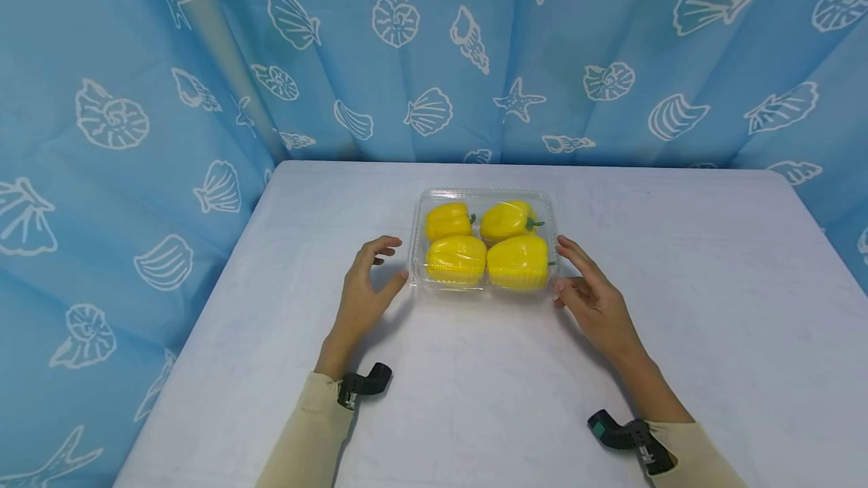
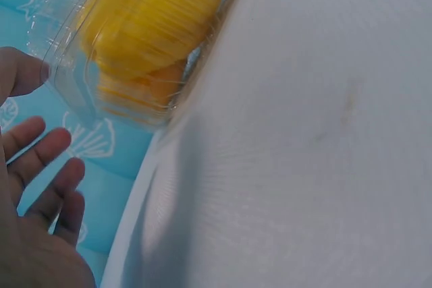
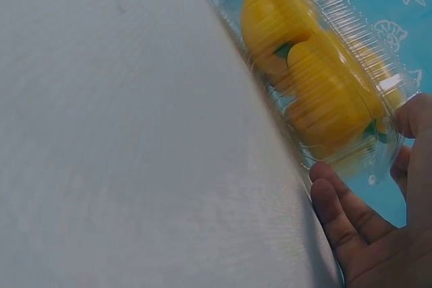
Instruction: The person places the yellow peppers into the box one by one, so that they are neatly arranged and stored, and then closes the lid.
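Note:
A clear plastic clamshell box, its lid down, sits on the table and holds several yellow bell peppers with green stems. My left hand is at the box's left side, thumb tip right at the near corner. In the left wrist view the other fingers spread loosely, away from the plastic. On the opposite side is my right hand, with thumb and fingertips right at the box's right edge. The right wrist view shows its fingers extended, not wrapped round the box.
A white cloth covers the table. Blue curtains printed with white shells and starfish hang behind it and along the left. A black wrist camera is strapped over the left sleeve, another camera over the right.

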`<action>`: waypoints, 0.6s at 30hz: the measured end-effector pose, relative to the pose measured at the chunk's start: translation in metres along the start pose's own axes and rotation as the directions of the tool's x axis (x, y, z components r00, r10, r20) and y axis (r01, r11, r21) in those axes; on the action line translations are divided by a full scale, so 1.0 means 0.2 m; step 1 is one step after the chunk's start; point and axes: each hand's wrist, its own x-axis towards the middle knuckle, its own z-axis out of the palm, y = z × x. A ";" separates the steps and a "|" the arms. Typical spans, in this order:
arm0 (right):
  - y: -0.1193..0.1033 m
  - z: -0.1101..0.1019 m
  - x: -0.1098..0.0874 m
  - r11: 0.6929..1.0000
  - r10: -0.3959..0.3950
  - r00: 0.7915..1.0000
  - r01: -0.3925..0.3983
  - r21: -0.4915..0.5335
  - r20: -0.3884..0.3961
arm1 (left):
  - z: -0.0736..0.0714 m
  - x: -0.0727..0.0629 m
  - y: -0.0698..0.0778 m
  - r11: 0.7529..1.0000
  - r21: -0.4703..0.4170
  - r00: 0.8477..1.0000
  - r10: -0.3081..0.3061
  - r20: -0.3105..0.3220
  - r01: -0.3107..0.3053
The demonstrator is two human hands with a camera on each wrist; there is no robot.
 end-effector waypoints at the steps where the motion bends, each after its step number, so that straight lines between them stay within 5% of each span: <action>1: 0.00 0.00 0.00 1.000 0.002 1.000 -0.002 -0.001 0.000 | 0.00 0.00 0.00 1.000 -0.017 1.000 0.006 -0.008 -0.006; 5: 0.00 0.00 0.00 1.000 0.003 1.000 -0.003 -0.004 0.001 | 0.01 0.00 0.00 0.997 -0.081 1.000 -0.019 0.000 0.019; 11: 0.00 0.00 0.00 1.000 0.004 1.000 -0.004 -0.001 0.007 | 0.01 0.00 0.03 0.982 -0.112 0.987 -0.146 0.063 0.153; 18: -0.01 0.00 0.00 1.000 0.005 1.000 -0.005 -0.012 0.005 | -0.04 0.00 0.21 0.962 -0.145 0.967 -0.214 0.138 0.233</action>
